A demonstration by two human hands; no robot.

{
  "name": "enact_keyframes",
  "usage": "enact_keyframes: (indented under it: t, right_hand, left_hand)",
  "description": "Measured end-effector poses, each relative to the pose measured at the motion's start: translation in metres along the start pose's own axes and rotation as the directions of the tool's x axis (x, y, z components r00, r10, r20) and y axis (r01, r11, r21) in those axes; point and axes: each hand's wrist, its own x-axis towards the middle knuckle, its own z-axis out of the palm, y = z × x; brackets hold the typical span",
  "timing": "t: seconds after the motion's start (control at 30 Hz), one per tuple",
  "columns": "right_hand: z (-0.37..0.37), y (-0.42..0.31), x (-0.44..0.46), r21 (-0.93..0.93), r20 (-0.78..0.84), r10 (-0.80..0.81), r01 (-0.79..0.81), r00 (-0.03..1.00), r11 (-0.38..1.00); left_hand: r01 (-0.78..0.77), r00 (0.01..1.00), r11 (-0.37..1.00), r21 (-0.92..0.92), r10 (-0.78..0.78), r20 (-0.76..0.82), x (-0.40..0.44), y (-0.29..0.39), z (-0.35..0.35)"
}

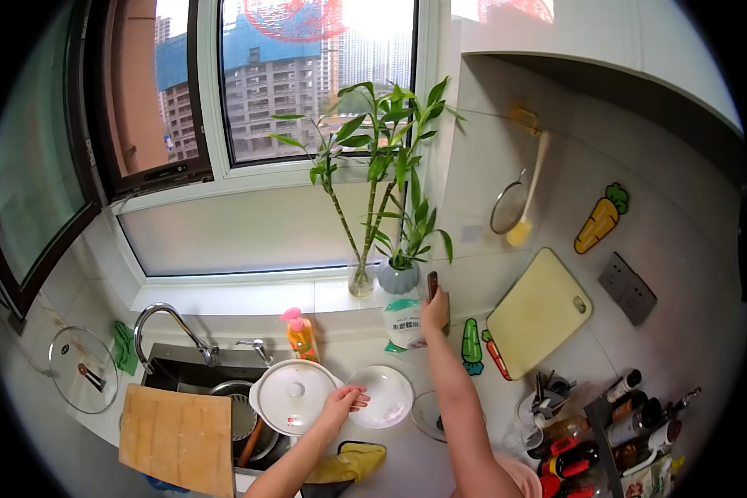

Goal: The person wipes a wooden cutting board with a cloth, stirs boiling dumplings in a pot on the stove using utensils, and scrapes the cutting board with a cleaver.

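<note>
My right hand (433, 313) reaches to the back of the counter, its fingers closed around a tool with a dark brown handle (432, 284); the rest of the tool is hidden. Right beside that hand stands a white and green bag (403, 325) with printed characters. My left hand (346, 403) has its fingers stretched out, between the lidded white pot (295, 394) and a white plate (388, 397), and overlaps the plate's left side. Whether it touches the plate I cannot tell.
A wooden board (177, 440) lies partly over the sink (187, 365). Behind the pot stands a pink-topped soap bottle (301, 336). A glass lid (427, 415), a yellow cloth (353, 465), a leaning cutting board (539, 315) and several bottles (631, 415) surround the work area.
</note>
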Motion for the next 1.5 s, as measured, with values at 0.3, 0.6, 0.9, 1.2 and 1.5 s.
enact_keyframes:
  t: [0.3,0.6,0.9,1.2,1.5]
  right_hand:
    - [-0.057,-0.001,-0.024,0.123,0.007,-0.046,0.045,0.999,0.991]
    - [-0.218,-0.155,-0.206,0.010,0.186,-0.880,0.895,0.437,0.447]
    - [-0.232,-0.307,-0.429,0.151,0.126,-0.992,0.988,0.000,0.019]
    - [-0.148,-0.375,-0.667,0.367,0.926,-0.241,-0.849,0.292,0.380]
    - [-0.157,-0.342,-0.685,0.049,0.739,-0.543,0.772,0.398,0.633]
  left_hand:
    - [-0.007,0.998,1.000,0.017,0.005,0.070,-0.023,0.007,-0.014]
    - [-0.084,0.986,0.981,-0.173,0.107,0.129,-0.113,0.069,-0.034]
    - [-0.086,0.953,0.969,-0.232,0.148,0.265,-0.328,0.040,-0.184]
    - [-0.034,0.973,0.893,-0.448,0.132,0.189,-0.446,-0.057,-0.315]
    - [0.242,0.907,0.901,-0.360,-0.341,-0.245,-0.417,-0.198,-0.382]
